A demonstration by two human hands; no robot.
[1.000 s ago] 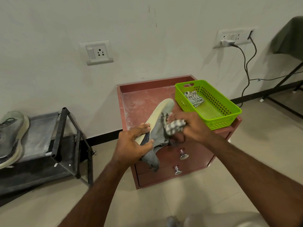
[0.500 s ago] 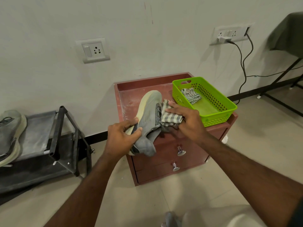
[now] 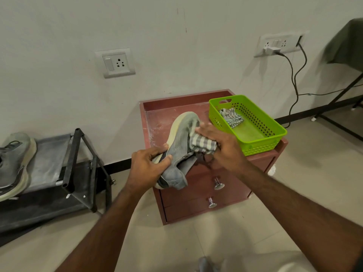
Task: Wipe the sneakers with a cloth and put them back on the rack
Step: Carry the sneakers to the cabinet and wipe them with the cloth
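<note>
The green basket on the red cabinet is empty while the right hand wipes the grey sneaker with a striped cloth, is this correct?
Not quite. In the head view the green basket is not empty: a second striped cloth lies in it. The rest holds: the right hand presses a striped cloth on the grey sneaker.

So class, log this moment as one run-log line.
step: wiping | left hand: grips sneaker | right hand: presses striped cloth on sneaker | rack: other sneaker
</note>
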